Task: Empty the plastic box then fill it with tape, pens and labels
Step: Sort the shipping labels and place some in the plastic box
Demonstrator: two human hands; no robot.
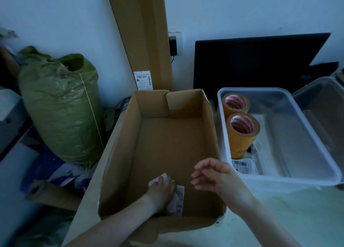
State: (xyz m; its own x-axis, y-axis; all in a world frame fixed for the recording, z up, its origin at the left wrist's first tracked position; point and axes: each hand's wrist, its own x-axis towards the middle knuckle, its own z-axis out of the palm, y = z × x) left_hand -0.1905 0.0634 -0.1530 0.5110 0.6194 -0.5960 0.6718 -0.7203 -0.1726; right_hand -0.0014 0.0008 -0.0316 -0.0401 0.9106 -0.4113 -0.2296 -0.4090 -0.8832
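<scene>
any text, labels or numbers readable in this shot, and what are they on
Nothing can be read here.
Shipping label on the tall cardboard box: barcode and print, too blurred.
Labels under the left hand in the open cardboard box: print too small.
Labels in the plastic box: barcodes, blurred.
Tape rolls: red stripes inside the core, no legible words.
</scene>
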